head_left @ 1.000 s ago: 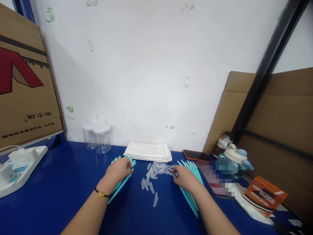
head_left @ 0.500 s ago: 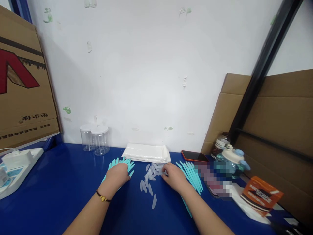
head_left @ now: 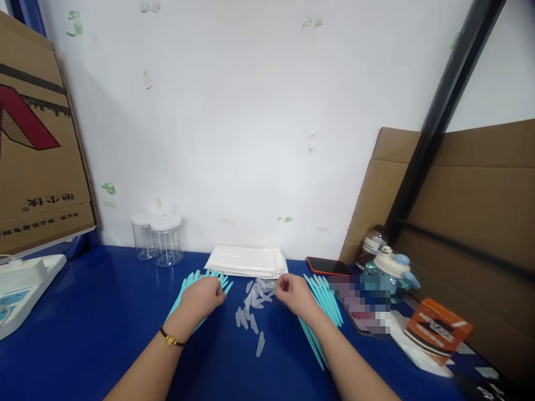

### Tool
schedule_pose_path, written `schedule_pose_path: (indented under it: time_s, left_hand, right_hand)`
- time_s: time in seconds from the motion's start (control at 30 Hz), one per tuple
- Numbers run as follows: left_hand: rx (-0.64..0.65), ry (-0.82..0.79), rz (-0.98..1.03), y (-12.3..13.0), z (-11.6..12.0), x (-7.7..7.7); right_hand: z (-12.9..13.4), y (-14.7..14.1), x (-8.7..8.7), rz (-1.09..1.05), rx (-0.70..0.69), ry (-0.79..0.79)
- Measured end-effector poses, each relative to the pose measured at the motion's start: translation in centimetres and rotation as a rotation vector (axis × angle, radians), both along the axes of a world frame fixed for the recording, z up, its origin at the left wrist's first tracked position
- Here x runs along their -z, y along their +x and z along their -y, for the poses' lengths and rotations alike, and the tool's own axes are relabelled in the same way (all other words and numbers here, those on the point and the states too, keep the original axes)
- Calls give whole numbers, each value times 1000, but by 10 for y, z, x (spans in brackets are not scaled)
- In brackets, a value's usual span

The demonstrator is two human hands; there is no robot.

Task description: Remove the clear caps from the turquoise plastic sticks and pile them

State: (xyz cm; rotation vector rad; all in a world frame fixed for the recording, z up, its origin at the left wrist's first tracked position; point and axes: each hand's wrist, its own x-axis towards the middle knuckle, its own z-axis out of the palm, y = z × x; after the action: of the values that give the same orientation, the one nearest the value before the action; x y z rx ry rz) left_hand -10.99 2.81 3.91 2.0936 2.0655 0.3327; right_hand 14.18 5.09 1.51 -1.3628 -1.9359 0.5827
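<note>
My left hand (head_left: 200, 302) is closed over a fanned pile of slim turquoise sticks (head_left: 188, 285), and one stick juts out by the thumb. My right hand (head_left: 296, 295) has its thumb and fingertips curled together; what lies between them, if anything, is hidden. Small translucent cap-like pieces (head_left: 256, 299) are scattered between the hands, the nearest beside my right fingertips. More turquoise sticks (head_left: 328, 301) lie side by side just right of my right hand, and several (head_left: 311, 342) extend under that forearm.
Behind the hands lies a stack of white plastic packets (head_left: 246, 260). Two clear lidded jars (head_left: 168, 245) stand back left, near a power strip (head_left: 39, 289). A phone (head_left: 328, 266), a teal bottle (head_left: 390, 273), a brown bottle (head_left: 370, 248) and an orange box (head_left: 438, 329) are on the right.
My right hand has lifted slightly off the translucent pieces and its fingers have curled in. The stick by my left thumb has turned upward a little. The camera view has shifted slightly.
</note>
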Motion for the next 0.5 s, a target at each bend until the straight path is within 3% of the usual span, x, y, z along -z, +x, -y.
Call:
schedule_pose_path:
  time_s: [0.1, 0.2, 0.3, 0.5]
  left_hand:
    - [114, 97, 277, 10, 5, -10]
    - [279, -19, 601, 26, 13, -14]
    - [398, -148, 773, 41, 20, -11]
    - [438, -136, 722, 49, 24, -7]
  right_hand:
    - [5, 0, -8, -523, -105, -242]
    - [15, -5, -17, -866, -194, -355]
    - [24, -13, -23, -944, -240, -403]
    - [28, -21, -23, -820, -233, -307]
